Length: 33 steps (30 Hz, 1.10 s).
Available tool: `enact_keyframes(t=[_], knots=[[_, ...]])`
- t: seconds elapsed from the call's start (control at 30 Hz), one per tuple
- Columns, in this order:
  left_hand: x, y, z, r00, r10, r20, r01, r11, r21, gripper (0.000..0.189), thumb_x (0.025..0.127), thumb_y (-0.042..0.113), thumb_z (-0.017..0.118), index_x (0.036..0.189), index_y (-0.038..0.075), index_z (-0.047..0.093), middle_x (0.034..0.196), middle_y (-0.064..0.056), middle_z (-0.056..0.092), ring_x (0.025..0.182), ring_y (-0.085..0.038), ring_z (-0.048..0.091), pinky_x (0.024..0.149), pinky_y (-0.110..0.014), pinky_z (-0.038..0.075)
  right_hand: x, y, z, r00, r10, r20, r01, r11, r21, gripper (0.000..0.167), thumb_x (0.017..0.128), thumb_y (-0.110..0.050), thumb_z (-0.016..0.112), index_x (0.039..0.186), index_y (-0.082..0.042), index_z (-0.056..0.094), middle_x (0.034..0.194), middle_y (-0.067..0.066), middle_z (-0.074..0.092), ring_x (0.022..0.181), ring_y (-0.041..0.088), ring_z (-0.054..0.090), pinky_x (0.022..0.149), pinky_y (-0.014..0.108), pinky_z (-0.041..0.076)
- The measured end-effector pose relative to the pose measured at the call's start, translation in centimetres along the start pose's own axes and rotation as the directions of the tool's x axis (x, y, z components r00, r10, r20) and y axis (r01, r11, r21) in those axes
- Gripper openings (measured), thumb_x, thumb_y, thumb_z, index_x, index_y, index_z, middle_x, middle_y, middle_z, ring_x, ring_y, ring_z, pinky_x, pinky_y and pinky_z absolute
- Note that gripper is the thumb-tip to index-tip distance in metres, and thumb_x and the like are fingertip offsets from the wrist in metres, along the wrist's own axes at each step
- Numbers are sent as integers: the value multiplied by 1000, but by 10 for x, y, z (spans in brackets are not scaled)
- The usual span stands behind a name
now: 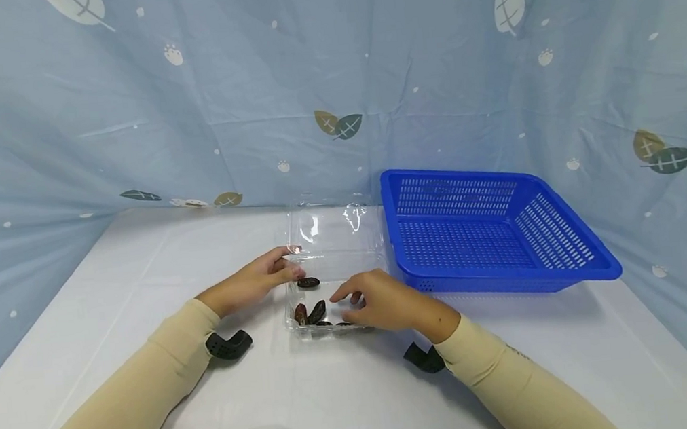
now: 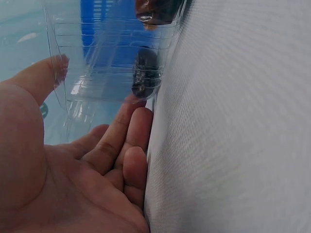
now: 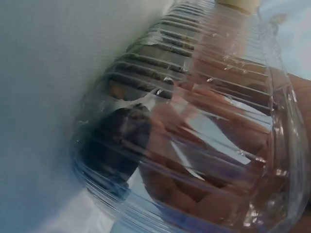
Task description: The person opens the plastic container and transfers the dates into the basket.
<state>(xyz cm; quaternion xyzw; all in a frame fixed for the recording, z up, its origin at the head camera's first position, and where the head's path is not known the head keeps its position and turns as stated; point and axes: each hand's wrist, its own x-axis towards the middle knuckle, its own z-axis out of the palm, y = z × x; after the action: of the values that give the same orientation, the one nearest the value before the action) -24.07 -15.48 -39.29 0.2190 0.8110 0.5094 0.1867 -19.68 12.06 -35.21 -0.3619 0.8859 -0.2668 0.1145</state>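
A clear plastic clamshell box (image 1: 339,269) stands on the white table with its lid (image 1: 335,232) folded back. Several dark, wrinkled oval fruits that look like dates (image 1: 317,312) lie in it, mostly along the front; a single date (image 1: 308,283) sits by the left wall. My left hand (image 1: 254,281) rests against the box's left side, thumb at the rim and loosely bent fingers low by the wall. Over the right part of the box, my right hand (image 1: 388,299) reaches in with bent, parted fingers. Through the ribbed wall, a dark date (image 3: 119,145) appears beside its fingertips.
A blue slotted plastic basket (image 1: 508,278) stands right behind the box, close to the lid. Black curved pieces (image 1: 229,346) sit by both wrists. A blue leaf-print curtain (image 1: 276,77) hangs behind the table.
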Motion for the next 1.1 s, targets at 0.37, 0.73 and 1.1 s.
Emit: enact_keyframes(t=[0.37, 0.73, 1.1], knots=[[2, 3, 1, 1000, 18, 6, -17, 1000, -15, 59, 107, 30, 49, 155, 5, 25, 132, -18, 61, 133, -34, 54, 118, -53, 31, -10, -2, -20, 997, 21, 74, -11, 990, -144, 22, 90, -6, 71, 111, -7, 76, 114, 6, 73, 110, 21, 66, 94, 37, 54], [1, 2, 1, 1000, 19, -7, -19, 1000, -15, 58, 106, 29, 50, 154, 5, 27, 131, -18, 62, 131, -33, 55, 117, -52, 33, -5, 4, -13, 995, 22, 102, 5, 968, -252, 19, 84, -5, 75, 103, -10, 79, 96, 0, 77, 89, 12, 70, 80, 27, 56], [-1, 0, 1, 1000, 25, 0, -25, 999, -20, 58, 106, 30, 50, 154, 5, 28, 133, -18, 62, 132, -33, 54, 119, -54, 30, -5, 3, -11, 993, 0, 122, 34, 961, -274, 12, 83, -7, 78, 93, -13, 80, 86, -5, 75, 78, 9, 65, 73, 23, 52]])
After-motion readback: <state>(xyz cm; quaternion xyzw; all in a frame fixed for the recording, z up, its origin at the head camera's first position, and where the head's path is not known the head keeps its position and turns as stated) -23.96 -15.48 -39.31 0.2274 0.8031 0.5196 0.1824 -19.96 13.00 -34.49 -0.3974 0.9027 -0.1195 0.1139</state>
